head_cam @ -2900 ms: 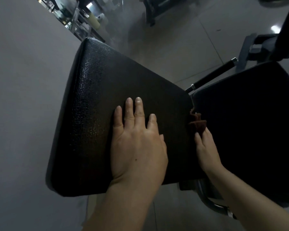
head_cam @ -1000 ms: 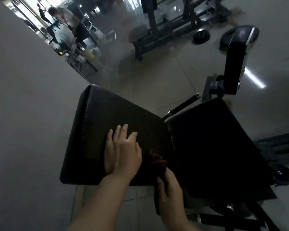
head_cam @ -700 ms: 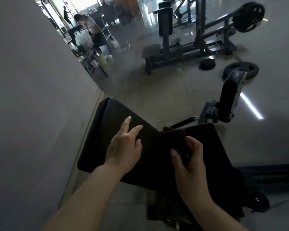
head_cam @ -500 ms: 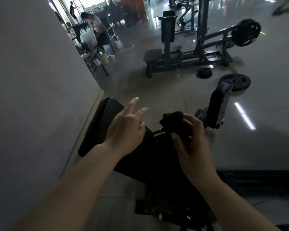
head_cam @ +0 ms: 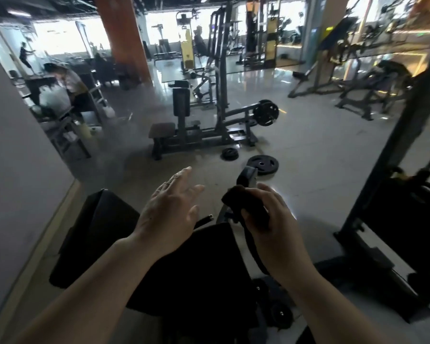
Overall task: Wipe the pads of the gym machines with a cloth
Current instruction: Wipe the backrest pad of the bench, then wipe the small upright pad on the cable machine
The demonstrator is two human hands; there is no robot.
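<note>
Two black pads of one machine lie low in the head view: the left pad (head_cam: 94,234) by the wall and the right pad (head_cam: 204,276) under my forearms. My left hand (head_cam: 169,214) hovers above them with straight fingers and holds nothing. My right hand (head_cam: 271,224) is raised beside it and grips a dark brown cloth (head_cam: 243,207), bunched between thumb and fingers. Neither hand touches a pad. A small upright pad (head_cam: 246,176) of the same machine shows just beyond the cloth.
A grey wall (head_cam: 18,170) runs along the left. A black frame post (head_cam: 395,145) and weight stack (head_cam: 407,219) stand at the right. Ahead are a seated machine (head_cam: 181,120), weight plates (head_cam: 262,164) on the floor, and a person (head_cam: 67,83) at the far left.
Both hands have lifted off the left pad. My right hand has raised the cloth and bunched it. The view has tilted up from the pads to the gym floor.
</note>
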